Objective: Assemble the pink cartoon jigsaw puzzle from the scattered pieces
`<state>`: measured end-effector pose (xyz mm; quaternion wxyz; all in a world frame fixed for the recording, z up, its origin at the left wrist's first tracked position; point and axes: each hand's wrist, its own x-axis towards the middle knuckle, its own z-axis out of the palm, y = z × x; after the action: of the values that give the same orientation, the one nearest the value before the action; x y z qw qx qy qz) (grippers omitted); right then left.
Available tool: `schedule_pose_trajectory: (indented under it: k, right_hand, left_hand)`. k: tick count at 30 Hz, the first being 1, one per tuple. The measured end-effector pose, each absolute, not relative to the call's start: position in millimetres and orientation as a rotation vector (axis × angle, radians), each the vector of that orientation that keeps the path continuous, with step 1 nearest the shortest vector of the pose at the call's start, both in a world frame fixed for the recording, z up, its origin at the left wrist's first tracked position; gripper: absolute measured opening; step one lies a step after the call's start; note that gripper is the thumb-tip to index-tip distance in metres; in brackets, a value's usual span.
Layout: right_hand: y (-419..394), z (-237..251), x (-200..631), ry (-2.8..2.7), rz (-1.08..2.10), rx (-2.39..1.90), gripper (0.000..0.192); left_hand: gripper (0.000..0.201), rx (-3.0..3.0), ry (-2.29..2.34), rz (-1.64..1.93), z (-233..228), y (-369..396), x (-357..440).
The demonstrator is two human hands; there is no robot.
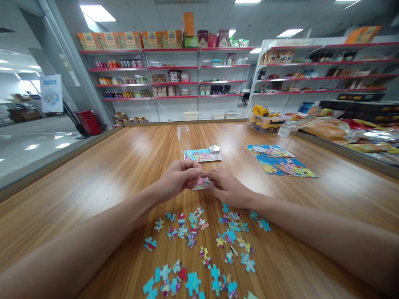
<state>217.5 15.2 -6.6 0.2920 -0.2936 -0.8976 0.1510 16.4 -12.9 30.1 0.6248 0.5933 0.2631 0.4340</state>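
Note:
My left hand (181,176) and my right hand (226,187) meet over the wooden table (93,178), fingertips pinching a small cluster of joined puzzle pieces (202,183) that lies between them. Several loose, colourful puzzle pieces (199,245) are scattered on the table below my hands, between my forearms. Just beyond my hands lies a picture card (199,155) with a round metal lid (214,149) on its right end and a clear plastic jar (183,138) standing behind it.
Two finished puzzle pictures (280,160) lie to the right. A yellow toy truck in a clear box (264,118) and bagged goods (343,128) line the right edge. Shop shelves (174,74) stand behind. The table's left edge drops off to a grey floor.

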Motion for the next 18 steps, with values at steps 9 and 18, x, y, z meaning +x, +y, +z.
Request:
schedule_pose_trajectory:
  k: [9,18]
  right_hand:
    - [18.7,-9.3,217.7,-2.096,0.637,-0.961,0.020]
    - [17.5,-9.1,218.2,-2.081,0.690,-0.962,0.018]
  left_hand:
    - [0.032,1.464,0.803,0.790,-5.2,23.5,-20.6]
    - [0.033,1.463,0.809,0.779,-2.0,23.7,-20.6]
